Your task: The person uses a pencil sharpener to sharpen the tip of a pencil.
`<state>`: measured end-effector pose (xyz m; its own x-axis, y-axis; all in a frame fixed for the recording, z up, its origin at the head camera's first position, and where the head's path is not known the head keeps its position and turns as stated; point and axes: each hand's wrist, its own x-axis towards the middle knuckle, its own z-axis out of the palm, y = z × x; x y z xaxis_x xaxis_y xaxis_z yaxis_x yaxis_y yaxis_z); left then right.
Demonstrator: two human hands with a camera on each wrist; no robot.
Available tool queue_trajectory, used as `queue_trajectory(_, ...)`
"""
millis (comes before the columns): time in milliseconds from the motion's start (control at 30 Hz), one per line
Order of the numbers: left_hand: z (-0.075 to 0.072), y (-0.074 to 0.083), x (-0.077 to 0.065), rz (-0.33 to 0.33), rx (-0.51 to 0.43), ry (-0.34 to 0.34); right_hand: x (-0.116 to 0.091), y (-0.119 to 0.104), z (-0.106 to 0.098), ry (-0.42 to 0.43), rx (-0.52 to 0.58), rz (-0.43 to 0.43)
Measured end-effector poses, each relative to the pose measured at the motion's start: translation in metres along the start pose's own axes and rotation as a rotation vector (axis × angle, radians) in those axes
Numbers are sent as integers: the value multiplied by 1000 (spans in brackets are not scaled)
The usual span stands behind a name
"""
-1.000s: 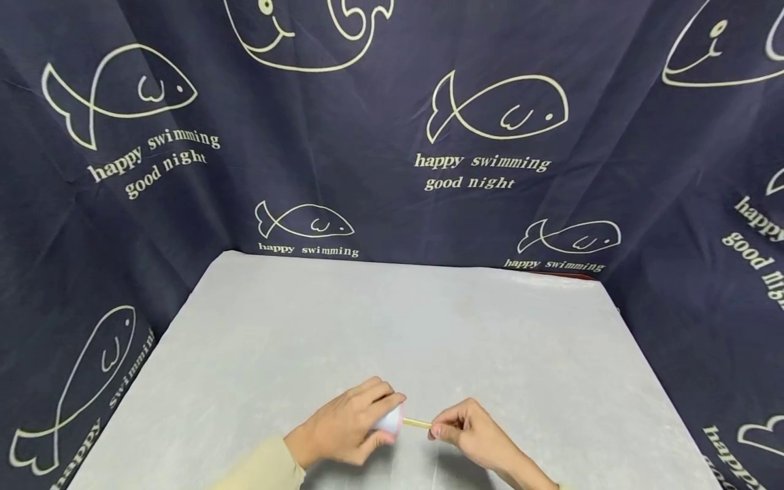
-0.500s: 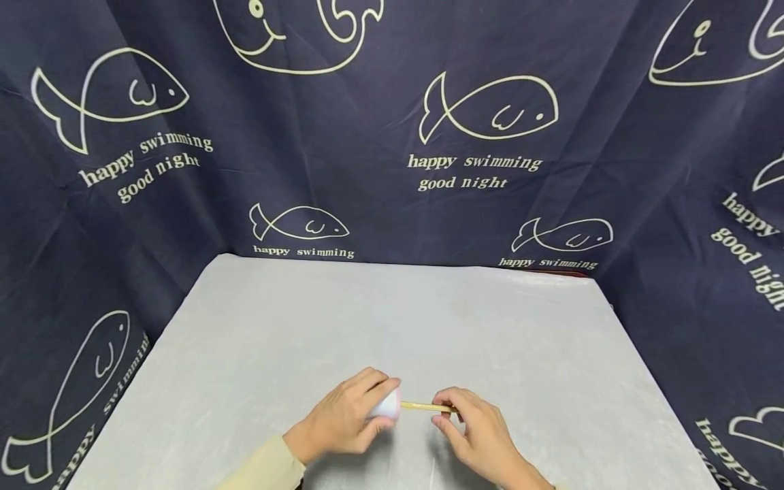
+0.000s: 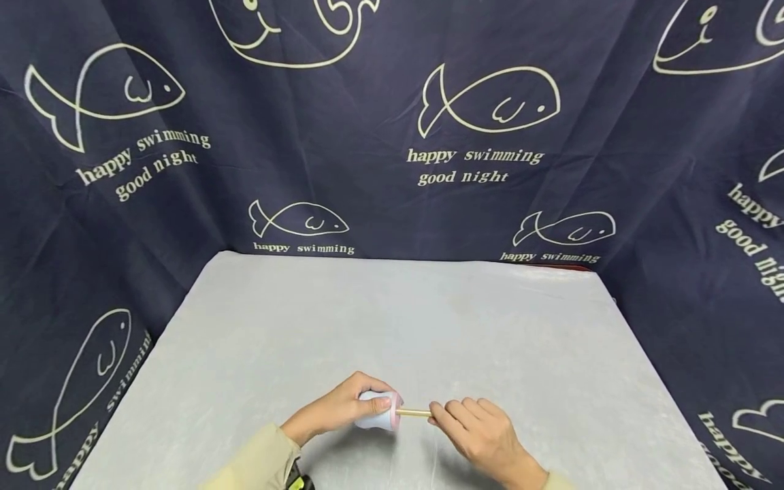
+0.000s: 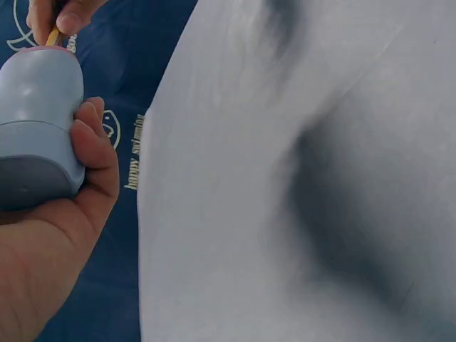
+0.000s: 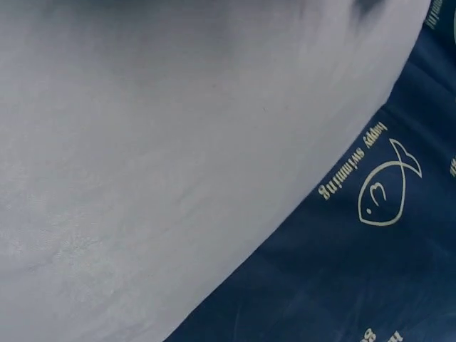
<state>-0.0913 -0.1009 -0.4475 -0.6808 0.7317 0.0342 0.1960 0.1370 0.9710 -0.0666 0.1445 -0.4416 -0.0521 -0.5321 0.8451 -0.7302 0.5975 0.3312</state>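
"What's changed?"
"The left hand (image 3: 338, 410), gripping the blue device (image 3: 376, 421) above the table (image 3: 392, 327), now bares more of it."
"The right hand (image 3: 480, 432)?"
"Now curls around the yellow stick (image 3: 414, 412) meeting the device."

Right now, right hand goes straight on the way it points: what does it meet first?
Following the yellow stick that the right hand grips, probably the pink rim of the pale blue device held in the left hand. Exact depth is unclear in the head view.
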Motion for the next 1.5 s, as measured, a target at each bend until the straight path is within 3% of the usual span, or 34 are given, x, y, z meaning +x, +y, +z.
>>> queue_trajectory(67,4,-3,0,33,61,29,-2,-1,1,-16,29,38)
queue_trajectory(167,13,-7,-1,170,290,139,-6,-4,1,-87,149,202)
queue_trajectory(300,24,-16,-6,470,653,318,-6,-8,-1,-245,354,468)
queue_trajectory(400,25,-22,-4,745,963,449,-1,-7,-6,-463,544,714)
queue_trajectory(467,23,-23,-1,894,1134,501,1,-4,-8,-617,738,927)
queue_trajectory(533,20,-23,2,1004,1265,516,2,-1,-8,-744,958,1155)
queue_trajectory(600,16,-23,3,1064,1342,484,1,1,-7,-829,1149,1340)
queue_trajectory(700,10,-22,3,1089,1391,424,-1,2,-4,-902,1297,1444)
queue_trajectory(800,4,-21,1,1045,1353,402,-1,-1,0,-876,1215,1343)
queue_trajectory(900,0,-21,-2,931,1233,426,-1,-7,5,-740,965,1096)
queue_trajectory(1033,1,-21,-8,690,1013,423,-9,-15,8,-486,578,772)
queue_trajectory(1200,9,-22,-13,344,662,372,-20,-14,14,-266,319,457)
queue_trajectory(1300,8,-19,-13,182,452,314,-19,-9,16,-169,209,292)
queue_trajectory(1400,3,-15,-11,35,229,198,-13,-5,14,-110,137,177)
queue_trajectory(1500,-1,-15,-9,-47,-3,68,-7,-3,11,-93,132,89)
